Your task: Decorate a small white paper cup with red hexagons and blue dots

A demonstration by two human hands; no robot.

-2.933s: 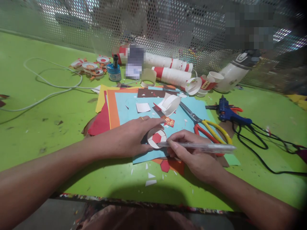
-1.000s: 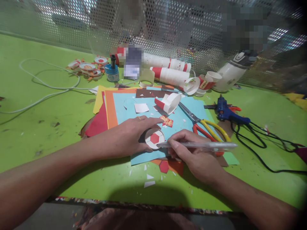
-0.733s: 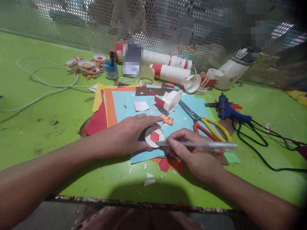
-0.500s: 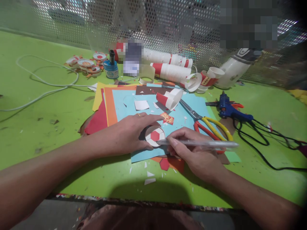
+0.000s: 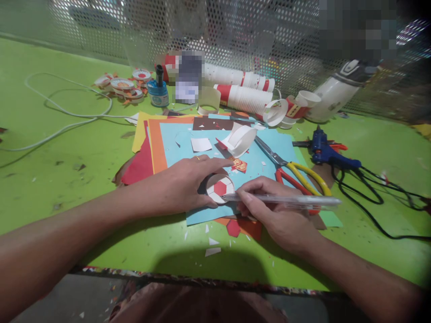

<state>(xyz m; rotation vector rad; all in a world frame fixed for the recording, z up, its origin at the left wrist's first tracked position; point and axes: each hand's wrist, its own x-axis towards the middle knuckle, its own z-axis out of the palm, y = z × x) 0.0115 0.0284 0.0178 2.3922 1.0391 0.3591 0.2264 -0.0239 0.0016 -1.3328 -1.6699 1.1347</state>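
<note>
Right hand [image 5: 281, 220] pinches a pen [image 5: 296, 200]; left hand [image 5: 185, 184] curls half open, steadying a white disc [image 5: 220, 188].
Disc between the hands; pen tip has barely shifted, so marking seems ongoing.

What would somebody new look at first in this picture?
Probably the red-and-white disc in the middle, held by the left hand, with the right hand pointing a clear pen at it. Next, perhaps, the scissors with red and yellow handles, just beyond the right hand and lying partly on the blue paper. The blue glue gun stands out too, farther right along the green table.
</note>
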